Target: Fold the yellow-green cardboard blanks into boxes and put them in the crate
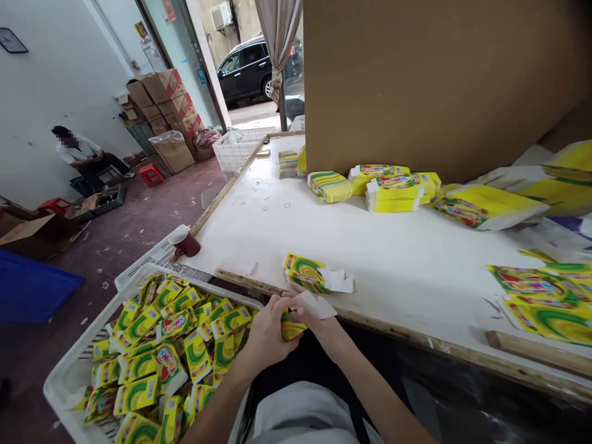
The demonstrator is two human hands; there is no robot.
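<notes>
A small yellow-and-green carton (293, 330) is held between my two hands at the table's front edge. My left hand (269, 330) wraps round its side, with the fingers bent over it. From the other side my right hand (321, 317) grips the carton near its white end flaps (317, 304); some of its fingers are hidden behind the flaps. Just beyond my hands, another carton (305, 272) lies on the white table (259, 237), its white flaps sticking out to the right. To my left, a white plastic crate (60, 375) holds a heap of similar closed cartons (178, 351).
A dark red mug (187, 242) stands at the table's left corner. Stacked cartons (393, 192) line the brown board (416, 80). Flat cartons (541, 296) and a wooden strip (536, 351) lie at right. A person (86, 157) sits far left near cardboard boxes (166, 92).
</notes>
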